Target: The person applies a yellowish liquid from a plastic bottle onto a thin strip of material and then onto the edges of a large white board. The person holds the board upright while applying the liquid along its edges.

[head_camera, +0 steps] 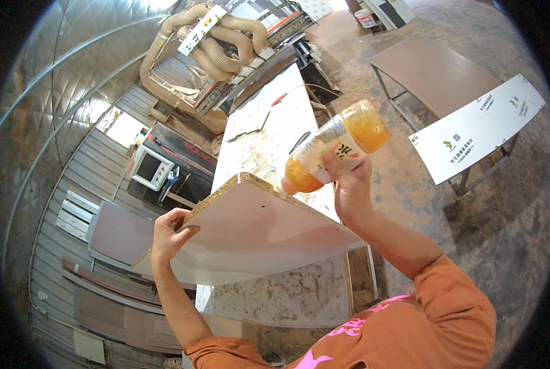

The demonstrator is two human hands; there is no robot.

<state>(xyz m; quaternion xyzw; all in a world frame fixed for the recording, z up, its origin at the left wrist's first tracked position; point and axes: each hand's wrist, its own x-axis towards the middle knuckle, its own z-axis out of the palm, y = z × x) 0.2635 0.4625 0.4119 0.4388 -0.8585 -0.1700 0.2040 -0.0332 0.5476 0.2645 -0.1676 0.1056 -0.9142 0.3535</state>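
My left hand (pixel 175 233) grips the left edge of a chipboard panel (pixel 256 240) with a pale, glossy face, thumb on the face and fingers behind. The panel is tilted up at the near end of a long worktable, and one rounded corner points away from me. In my right hand (pixel 351 184) is a plastic bottle (pixel 344 140) of orange liquid, held slanted around its labelled middle. The bottle's lower-left end is close to the panel's raw upper edge; whether they touch I cannot tell.
Wood shavings and a red-handled tool (pixel 279 99) lie on the white worktable (pixel 293 110). A machine with ribbed dust hoses (pixel 228 46) spans its far part. A control cabinet (pixel 155 168) stands left. At right, a white printed board (pixel 478 129) rests by a brown-topped table (pixel 432 69).
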